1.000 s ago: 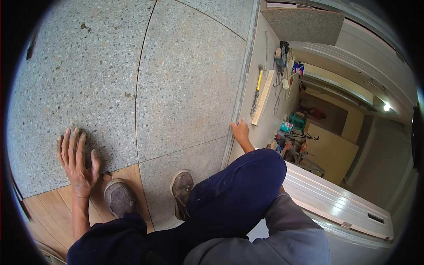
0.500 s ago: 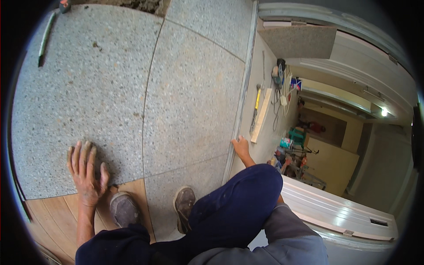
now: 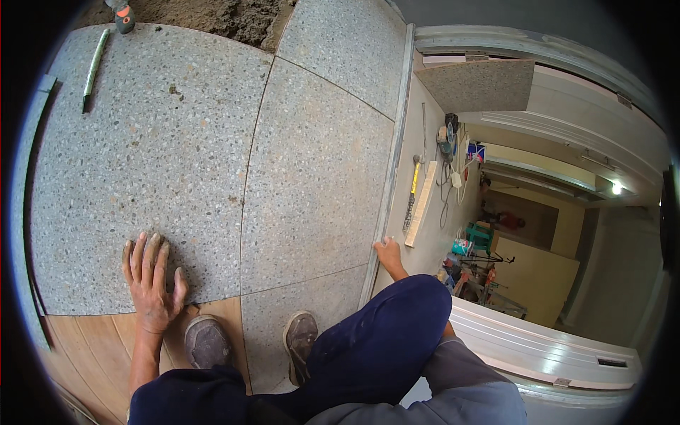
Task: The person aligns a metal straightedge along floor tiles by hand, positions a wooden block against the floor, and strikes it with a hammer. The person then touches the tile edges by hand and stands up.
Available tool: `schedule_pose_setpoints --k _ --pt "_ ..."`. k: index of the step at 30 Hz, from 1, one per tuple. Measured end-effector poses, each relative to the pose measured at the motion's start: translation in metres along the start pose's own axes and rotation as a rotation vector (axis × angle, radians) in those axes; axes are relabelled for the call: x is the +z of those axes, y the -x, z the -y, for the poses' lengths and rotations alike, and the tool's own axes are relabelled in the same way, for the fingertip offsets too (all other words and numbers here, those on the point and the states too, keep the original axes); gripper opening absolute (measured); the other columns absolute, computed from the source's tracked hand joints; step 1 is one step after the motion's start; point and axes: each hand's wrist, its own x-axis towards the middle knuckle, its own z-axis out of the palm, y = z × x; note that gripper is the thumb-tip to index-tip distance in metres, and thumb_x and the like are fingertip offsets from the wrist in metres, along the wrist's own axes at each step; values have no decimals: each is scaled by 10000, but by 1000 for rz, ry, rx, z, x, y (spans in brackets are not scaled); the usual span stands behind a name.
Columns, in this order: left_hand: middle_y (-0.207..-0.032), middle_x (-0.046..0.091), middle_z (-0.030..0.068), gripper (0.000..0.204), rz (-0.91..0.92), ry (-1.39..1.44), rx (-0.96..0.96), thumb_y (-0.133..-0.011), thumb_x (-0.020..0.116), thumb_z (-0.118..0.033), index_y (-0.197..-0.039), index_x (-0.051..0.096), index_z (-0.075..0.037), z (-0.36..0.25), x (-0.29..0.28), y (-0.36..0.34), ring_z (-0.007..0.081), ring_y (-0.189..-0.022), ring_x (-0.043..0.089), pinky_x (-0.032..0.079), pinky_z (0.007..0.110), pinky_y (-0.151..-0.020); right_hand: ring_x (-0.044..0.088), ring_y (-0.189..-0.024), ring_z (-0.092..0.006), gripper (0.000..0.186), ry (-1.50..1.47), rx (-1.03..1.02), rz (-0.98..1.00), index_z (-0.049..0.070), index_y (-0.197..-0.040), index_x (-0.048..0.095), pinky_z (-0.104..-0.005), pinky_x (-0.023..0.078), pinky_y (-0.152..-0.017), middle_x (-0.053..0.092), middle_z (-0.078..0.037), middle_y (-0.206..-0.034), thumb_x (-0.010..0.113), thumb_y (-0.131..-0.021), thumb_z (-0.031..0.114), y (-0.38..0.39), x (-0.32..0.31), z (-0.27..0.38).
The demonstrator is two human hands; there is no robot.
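My left hand (image 3: pixel 150 280) lies with fingers spread on a large speckled grey tile (image 3: pixel 142 156), near its border with wood-look flooring (image 3: pixel 95 347). My right hand (image 3: pixel 388 251) is curled at the metal edge strip (image 3: pixel 399 127) right of the middle tiles (image 3: pixel 312 177); what its fingers hold, if anything, cannot be made out. My shoes (image 3: pixel 209 343) are just right of my left hand. A pale rod (image 3: pixel 95 67) and an orange-and-grey tool handle (image 3: pixel 124 18) lie at the far upper left.
Bare dirt (image 3: pixel 234 21) borders the tiles above. Beyond the strip lie a yellow-handled hammer (image 3: pixel 414 180), a wooden batten (image 3: pixel 421 205), a power tool (image 3: pixel 446 138), cables and a green stool (image 3: pixel 479 234). A person in red (image 3: pixel 511 221) is far inside. A white door (image 3: pixel 538 340) stands at lower right.
The view has shifted, so the scene sits lower in the picture and the dirt and upper-left tools have come into sight. Both hands stay at the same places on the floor.
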Motion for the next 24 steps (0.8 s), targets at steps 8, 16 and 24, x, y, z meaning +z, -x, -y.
schedule_pose_setpoints --k 8,16,24 --pt "-1413 487 163 509 6 -9 7 -798 628 -49 -1293 515 -16 1 -1 1 383 -1383 371 231 572 -1162 649 -936 -467 536 -8 24 42 -149 -1113 611 -474 507 -836 646 -360 -928 630 -806 290 26 8 12" --pt "-1398 506 151 484 1 -18 1 -808 643 -79 -1276 545 -6 -2 2 -2 368 -1377 386 250 559 -1158 626 -807 -508 420 -37 -41 -19 -112 -909 611 -521 483 -710 610 -353 -774 625 -818 297 30 2 19" --pt "-1419 495 141 502 8 -15 9 -823 617 -47 -1317 528 -33 1 7 1 356 -1390 373 232 538 -1171 607 -769 -512 372 -47 -58 -3 -72 -816 578 -528 467 -682 598 -330 -737 622 -826 297 44 2 33"
